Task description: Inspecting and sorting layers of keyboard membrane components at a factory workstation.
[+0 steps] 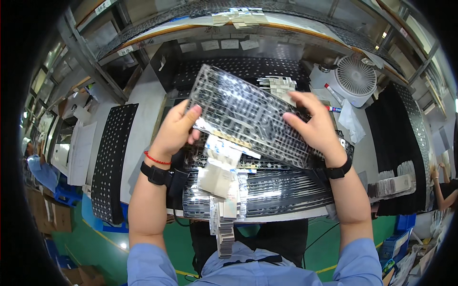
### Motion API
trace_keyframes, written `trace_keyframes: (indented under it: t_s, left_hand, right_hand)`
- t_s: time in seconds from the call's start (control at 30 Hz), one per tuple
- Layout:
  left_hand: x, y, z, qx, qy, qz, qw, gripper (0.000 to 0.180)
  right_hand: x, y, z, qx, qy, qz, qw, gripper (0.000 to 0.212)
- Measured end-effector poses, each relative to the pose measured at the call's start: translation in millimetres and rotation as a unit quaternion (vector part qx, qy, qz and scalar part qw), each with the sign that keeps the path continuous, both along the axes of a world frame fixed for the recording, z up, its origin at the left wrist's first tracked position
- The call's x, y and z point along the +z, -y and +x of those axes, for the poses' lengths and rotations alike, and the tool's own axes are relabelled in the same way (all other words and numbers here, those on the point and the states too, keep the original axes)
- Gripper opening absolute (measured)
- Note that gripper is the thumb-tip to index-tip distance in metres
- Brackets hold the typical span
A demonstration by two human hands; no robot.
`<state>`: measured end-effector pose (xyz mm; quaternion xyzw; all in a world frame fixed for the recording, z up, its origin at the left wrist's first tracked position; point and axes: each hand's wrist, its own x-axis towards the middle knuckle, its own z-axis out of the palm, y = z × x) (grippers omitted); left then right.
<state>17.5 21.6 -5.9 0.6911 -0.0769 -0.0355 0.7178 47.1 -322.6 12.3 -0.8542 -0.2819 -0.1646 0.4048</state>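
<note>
Between both hands I hold up a thin, glossy black keyboard panel [243, 114] with rows of small key-shaped cells, tilted down toward the right. My left hand [175, 125] is closed on its left end, thumb on the face. At the right end, my right hand [317, 126] has its thumb over the face and grips the edge; its fingertips are partly hidden. A pale, flat tail [219, 176] hangs below the panel's near edge; where it attaches is hard to make out. Beneath lies a pile of similar black panels [286, 193], with a stack of pale tails [226, 238] jutting over the table edge.
Black dotted mats [112, 162] flank the work spot. At the back right stand a white fan [355, 76], a marker [334, 109] and a white cloth [352, 123]. More pale tails [393, 185] lie at right. A shelf [286, 28] spans the back.
</note>
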Motion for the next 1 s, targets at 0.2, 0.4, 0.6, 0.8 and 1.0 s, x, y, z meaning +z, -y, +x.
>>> trace_keyframes:
  t_s: [0.2, 0.4, 0.6, 0.8, 1.0]
  left_hand:
    - [-11.8, -38.7, 27.0, 0.088, -0.008, -0.175, 0.981, 0.023]
    - [-49.7, -66.7, 55.4, 0.165, -0.07, -0.193, 0.965, 0.025]
    - [-39.3, -50.9, 56.0, 0.268, -0.022, -0.196, 0.943, 0.03]
    - [-36.1, -64.5, 44.8, 0.189, -0.082, 0.142, 0.968, 0.032]
    - [-25.6, -48.8, 26.2, 0.077, -0.089, 0.293, 0.949, 0.026]
  right_hand:
    - [32.6, 20.1, 1.0, -0.1, 0.102, 0.097, 0.985, 0.031]
    - [20.7, 32.1, 17.5, 0.0, -0.146, 0.067, 0.987, 0.03]
    - [-17.5, 46.4, 17.0, 0.066, -0.216, -0.21, 0.951, 0.057]
    - [-23.9, 50.9, 22.3, 0.1, -0.165, -0.284, 0.939, 0.084]
    - [-16.3, 50.0, 22.1, 0.1, -0.201, -0.311, 0.923, 0.093]
